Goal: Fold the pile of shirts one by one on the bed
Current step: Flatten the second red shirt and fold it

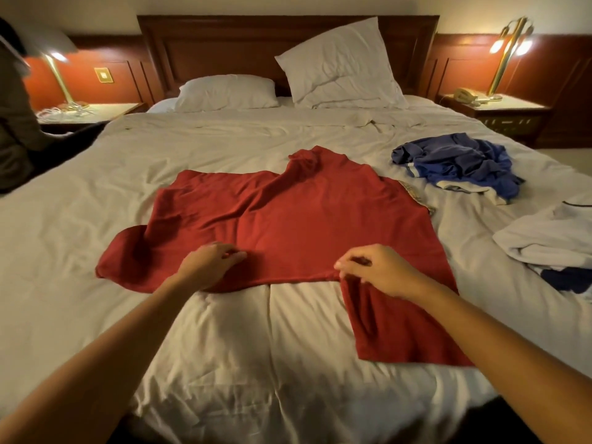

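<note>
A red shirt (298,219) lies spread across the middle of the white bed (96,193), its collar end toward the pillows and wrinkled. A red flap hangs toward me at the lower right. My left hand (208,267) rests on the shirt's near edge, fingers curled against the cloth. My right hand (381,270) pinches the near edge where the flap begins. A crumpled blue shirt (458,161) lies to the right, and a white garment (551,238) with dark trim sits at the right edge.
Two white pillows (342,65) lean at the wooden headboard (224,46). Nightstands with lit lamps stand on both sides, with a telephone (466,96) on the right one. A dark-clothed person (16,123) is at the far left.
</note>
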